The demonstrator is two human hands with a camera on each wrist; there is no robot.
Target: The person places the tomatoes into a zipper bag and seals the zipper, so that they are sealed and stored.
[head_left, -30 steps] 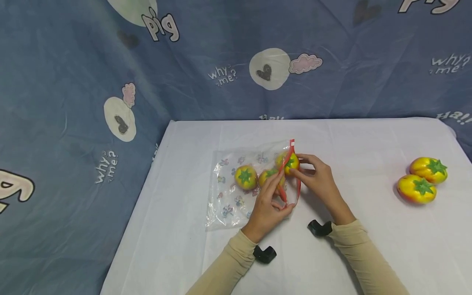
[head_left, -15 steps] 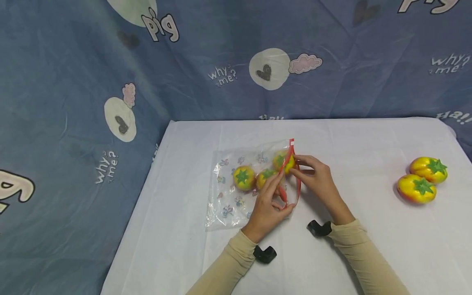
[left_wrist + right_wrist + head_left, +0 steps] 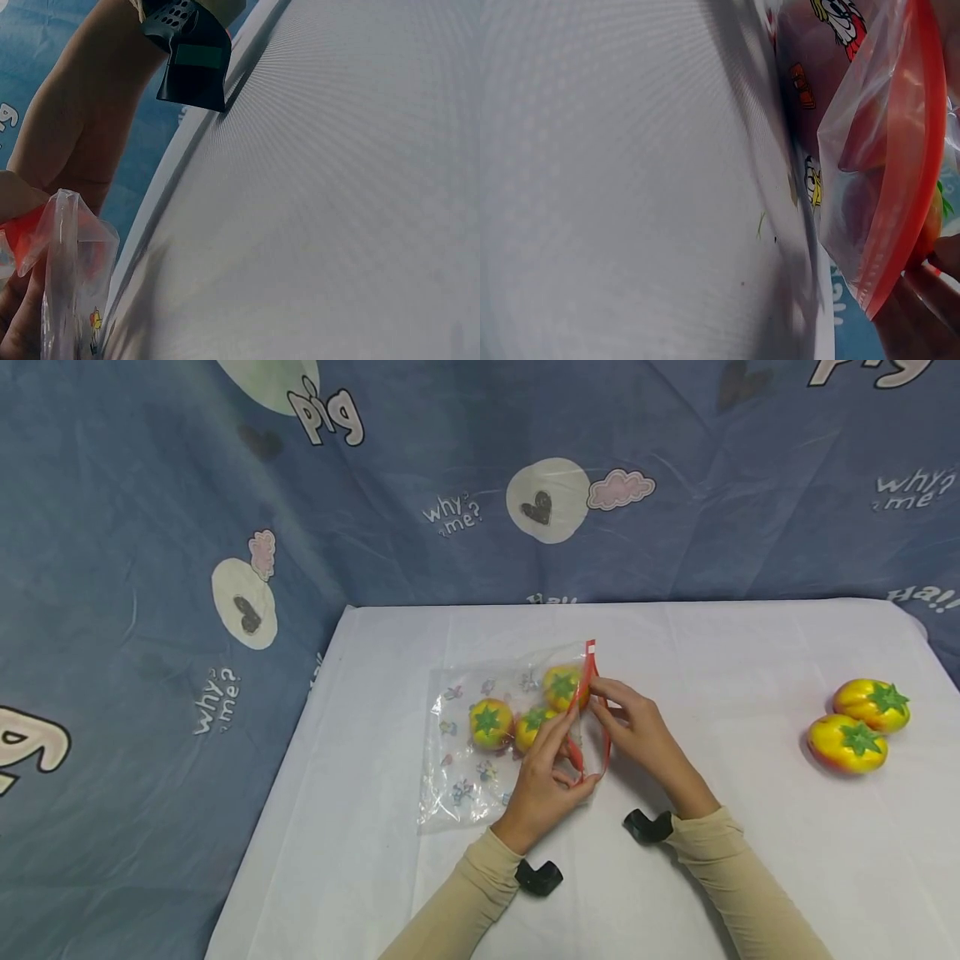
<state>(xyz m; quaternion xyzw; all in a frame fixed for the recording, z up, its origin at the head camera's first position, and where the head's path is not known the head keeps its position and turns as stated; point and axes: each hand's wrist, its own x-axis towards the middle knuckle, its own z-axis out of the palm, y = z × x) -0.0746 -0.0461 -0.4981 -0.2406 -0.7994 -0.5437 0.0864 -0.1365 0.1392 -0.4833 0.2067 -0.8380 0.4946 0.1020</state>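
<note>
A clear zip bag (image 3: 457,806) with printed cartoon figures and a red zip strip lies on its side, its mouth to the right. My left hand (image 3: 542,789) pinches the near part of the mouth, where the red strip (image 3: 26,229) shows between thumb and fingers. Inside lie a yellow-orange toy fruit (image 3: 491,724) with a green star-shaped top and a second toy fruit (image 3: 529,727), partly behind my left fingers. A third toy fruit (image 3: 562,687) is just inside the mouth, and my right hand (image 3: 637,727) holds its right side with thumb and fingertips.
Two more toy fruits (image 3: 847,744) sit side by side at the right of the white-covered table (image 3: 735,652). Black wrist pieces (image 3: 538,878) stick out at both cuffs. A blue printed cloth (image 3: 420,560) hangs behind and at the left.
The third toy fruit has moved left through the bag's mouth, with my right fingers following it. The two others inside have shifted slightly left. My left hand has stayed in place.
</note>
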